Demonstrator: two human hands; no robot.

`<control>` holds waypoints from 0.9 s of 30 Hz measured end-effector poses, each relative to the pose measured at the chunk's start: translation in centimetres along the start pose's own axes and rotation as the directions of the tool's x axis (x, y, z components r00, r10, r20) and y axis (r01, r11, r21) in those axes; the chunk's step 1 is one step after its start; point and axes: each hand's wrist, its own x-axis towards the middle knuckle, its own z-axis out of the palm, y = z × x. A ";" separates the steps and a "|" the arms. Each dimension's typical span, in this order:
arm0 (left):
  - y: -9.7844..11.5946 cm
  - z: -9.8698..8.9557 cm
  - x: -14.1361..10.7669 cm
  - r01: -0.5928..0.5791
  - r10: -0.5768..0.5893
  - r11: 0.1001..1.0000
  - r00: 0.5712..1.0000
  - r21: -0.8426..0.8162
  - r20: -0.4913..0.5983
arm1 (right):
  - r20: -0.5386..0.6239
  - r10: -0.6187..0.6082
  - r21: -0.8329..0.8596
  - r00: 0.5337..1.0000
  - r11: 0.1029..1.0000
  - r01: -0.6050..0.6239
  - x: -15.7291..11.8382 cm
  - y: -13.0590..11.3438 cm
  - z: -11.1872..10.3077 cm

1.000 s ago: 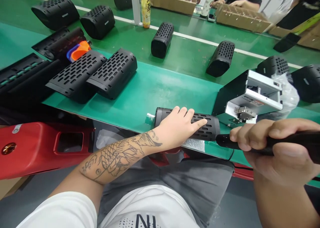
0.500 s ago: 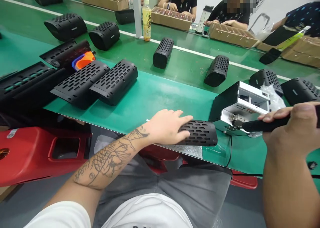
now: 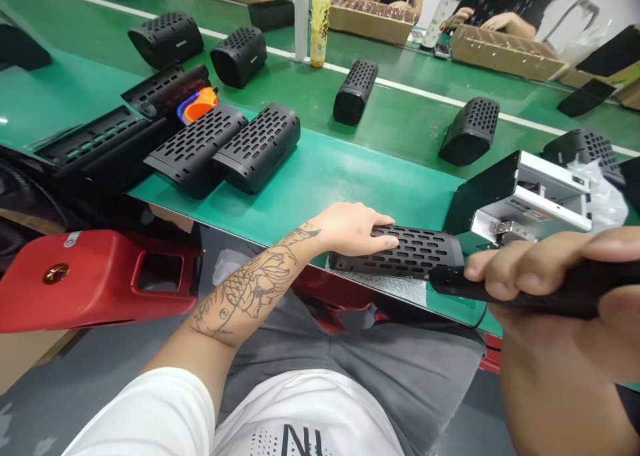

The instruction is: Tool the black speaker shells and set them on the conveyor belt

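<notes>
My left hand (image 3: 356, 229) grips the left end of a black perforated housing (image 3: 420, 251), which lies on bubble wrap (image 3: 395, 287) at the table's front edge. My right hand (image 3: 550, 276) is wrapped round a black stick-like tool (image 3: 460, 285), probably an electric screwdriver. The tool's front end is over the right end of the housing; whether it touches cannot be made out. Just behind the tool stands a silver and black machine (image 3: 525, 203). Two more perforated housings (image 3: 260, 146) lie to the left on the green table.
Open black shells (image 3: 90, 143) and an orange and blue roll (image 3: 197, 105) lie at the left. Black housings (image 3: 356, 91) stand along the green belt, with a yellow bottle (image 3: 320, 23) by a post. People work at cardboard boxes (image 3: 505, 51) opposite. A red stool (image 3: 100, 276) is below left.
My right hand has brought the tool left, from in front of the machine to the right end of the housing. My left hand still holds the housing. The view has shifted to the right.
</notes>
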 end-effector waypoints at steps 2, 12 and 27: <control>0.0 0.0 0.0 -0.004 0.004 1.000 1.000 -0.002 -0.002 | 0.021 -0.049 0.012 0.999 0.999 0.049 0.5 -0.2 2.9; -0.6 0.0 0.8 -0.056 0.057 0.997 0.998 -0.052 0.012 | 0.161 0.039 0.021 0.986 0.999 -0.043 1.3 0.8 3.7; -0.5 0.0 0.5 -0.034 0.035 0.998 0.999 -0.044 0.016 | 0.247 0.079 0.057 0.966 0.994 -0.096 0.6 1.0 4.6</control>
